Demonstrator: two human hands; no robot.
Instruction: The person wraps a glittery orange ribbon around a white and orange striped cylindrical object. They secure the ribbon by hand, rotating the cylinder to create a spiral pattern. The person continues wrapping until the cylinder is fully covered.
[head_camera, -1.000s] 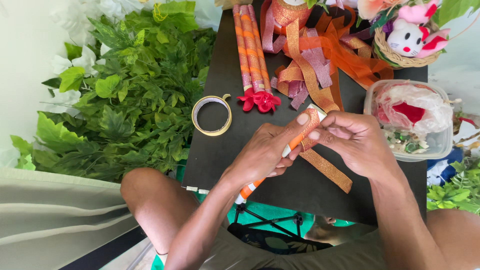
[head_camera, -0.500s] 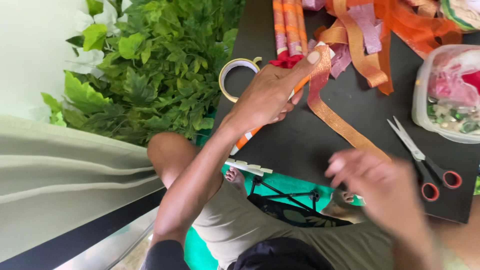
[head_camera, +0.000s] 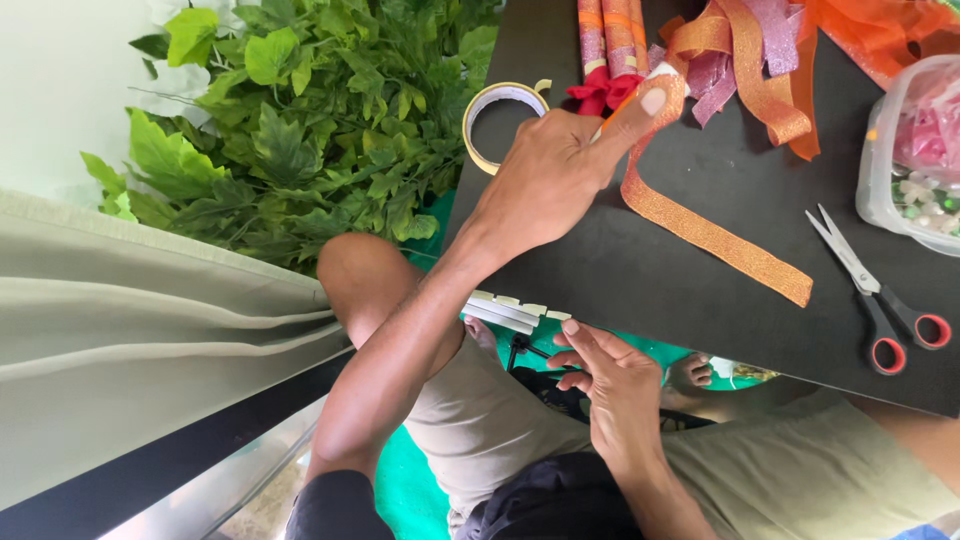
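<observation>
My left hand (head_camera: 545, 175) reaches across the black table (head_camera: 640, 290) and pinches one end of an orange glitter ribbon (head_camera: 715, 235) against a small white piece at its thumb tip. The ribbon trails back to the right over the table. My right hand (head_camera: 615, 390) hangs below the table's near edge above my lap, fingers apart and holding nothing. Its fingertips are close to a few white sticks (head_camera: 512, 310) lying under the table edge.
Red-handled scissors (head_camera: 880, 300) lie at the right. A tape roll (head_camera: 500, 110), a red bow (head_camera: 600, 92), rolled orange strips (head_camera: 610, 35) and loose ribbons (head_camera: 760, 60) sit at the far side. A plastic tub (head_camera: 905, 150), green foliage (head_camera: 300, 130) and beige cloth (head_camera: 130, 340) surround.
My right hand has let go of the ribbon and dropped below the table edge. My left hand has carried the ribbon end farther across the table. The view has tilted down.
</observation>
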